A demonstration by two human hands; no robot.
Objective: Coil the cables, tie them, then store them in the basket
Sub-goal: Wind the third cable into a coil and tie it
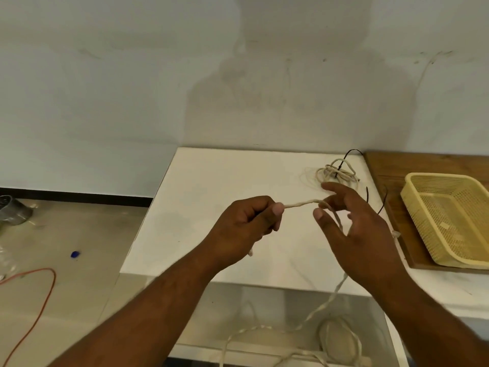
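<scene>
Cable [301,203] pinched in L hand [246,226], draped over spread R hand [354,229] fingers; tied coil [336,172] on table [211,194] near basket [436,176].

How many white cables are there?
2: a tied coil on the white table; another cable from the left hand across the right hand to the floor. More may be hidden.

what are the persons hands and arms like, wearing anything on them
Nothing worn. The left hand and right hand are bare: no gloves, rings or watch visible. The left forearm and right forearm are bare too, with no sleeve in view.
</scene>
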